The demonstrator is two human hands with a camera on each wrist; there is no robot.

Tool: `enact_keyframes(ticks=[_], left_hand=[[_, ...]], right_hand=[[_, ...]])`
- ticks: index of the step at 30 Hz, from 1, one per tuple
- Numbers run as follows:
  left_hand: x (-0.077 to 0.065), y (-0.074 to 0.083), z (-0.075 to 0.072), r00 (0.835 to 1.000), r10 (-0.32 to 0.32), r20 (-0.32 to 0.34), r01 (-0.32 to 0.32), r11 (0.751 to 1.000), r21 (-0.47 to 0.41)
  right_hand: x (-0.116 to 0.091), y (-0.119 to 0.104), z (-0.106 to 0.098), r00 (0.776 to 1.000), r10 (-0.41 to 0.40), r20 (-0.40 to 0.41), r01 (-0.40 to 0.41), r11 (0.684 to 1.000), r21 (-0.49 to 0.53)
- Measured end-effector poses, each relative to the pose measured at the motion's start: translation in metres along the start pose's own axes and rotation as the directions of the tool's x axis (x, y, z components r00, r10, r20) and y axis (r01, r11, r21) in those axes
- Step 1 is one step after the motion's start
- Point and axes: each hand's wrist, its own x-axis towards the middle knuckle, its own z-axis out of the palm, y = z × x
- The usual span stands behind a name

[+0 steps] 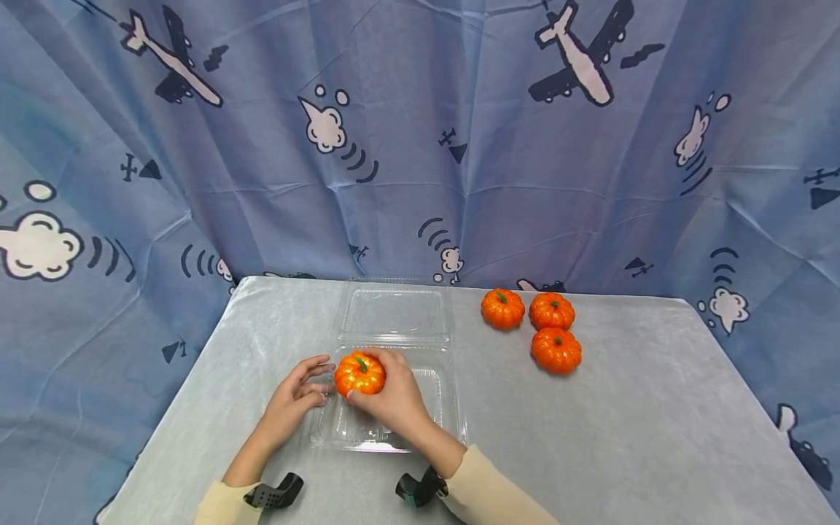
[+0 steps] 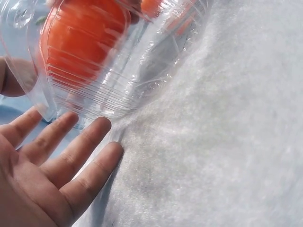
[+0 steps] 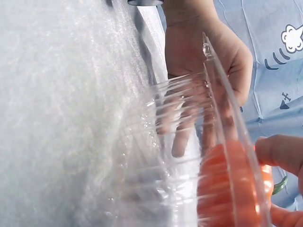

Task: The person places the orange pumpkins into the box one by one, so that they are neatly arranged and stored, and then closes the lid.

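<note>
While the right hand [image 1: 396, 399] grips an orange pumpkin [image 1: 356, 380] between thumb and fingers, the left hand [image 1: 292, 401] stands wide and holds nothing, its fingers spread and fairly straight. The gripped pumpkin is at the left part of the clear tray [image 1: 429, 442], near its left wall, with its green stem facing up. Both wrist views show its orange side through the ribbed plastic; whether its underside rests on the tray floor, I cannot tell. The left fingertips are right at the outside of that wall, though it is unclear whether they touch it.

Joined to the tray along the back edge, the clear lid [image 1: 397, 315] lies folded open on the grey bench [image 1: 630, 445]. Three more pumpkins sit on the bench to the right of the lid, well apart from the hands: one pumpkin [image 1: 502, 310] on the left, another pumpkin [image 1: 552, 313] just beside it, and a nearer pumpkin [image 1: 556, 353] touching that second one.

Each arm wears a cream sleeve and a black wrist device. Behind the bench hangs a blue cloth [image 1: 394, 240] printed with planes and puffs of cloud.
</note>
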Motion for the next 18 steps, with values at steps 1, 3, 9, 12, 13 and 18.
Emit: enact_keyframes(ticks=[1, 3, 9, 12, 13, 18], left_hand=[[-0.0001, 0.0002, 0.0001, 1.0, 0.002, -0.001, -0.002, 1.0, 0.0], [-0.0002, 0.0007, 0.0003, 1.0, 0.005, -0.003, -0.005, 1.0, -0.001], [-0.0004, 0.0017, 0.0006, 1.0, 0.007, -0.007, -0.007, 1.0, -0.003], [-0.0005, 0.0012, 0.0004, 1.0, 0.012, -0.004, -0.012, 1.0, 0.0], [-0.0005, 0.001, 0.0004, 1.0, 0.014, -0.003, -0.014, 1.0, 0.001], [-0.0007, 0.0002, 0.0003, 1.0, 0.018, -0.001, -0.018, 1.0, 0.002]], right_hand=[[0.0002, 0.0006, 0.0007, 1.0, 0.003, 0.002, -0.003, 1.0, -0.005], [0.0006, 0.0017, 0.0019, 1.0, 0.008, 0.006, -0.008, 1.0, -0.014], [0.0014, 0.0029, 0.0043, 1.0, 0.013, 0.018, -0.013, 1.0, -0.017], [0.0021, 0.0032, 0.0054, 1.0, 0.005, 0.016, -0.005, 1.0, -0.021], [0.0023, 0.0033, 0.0057, 1.0, 0.003, 0.016, -0.003, 1.0, -0.024], [0.0031, 0.0046, 0.007, 1.0, 0.002, 0.015, -0.001, 1.0, -0.03]])
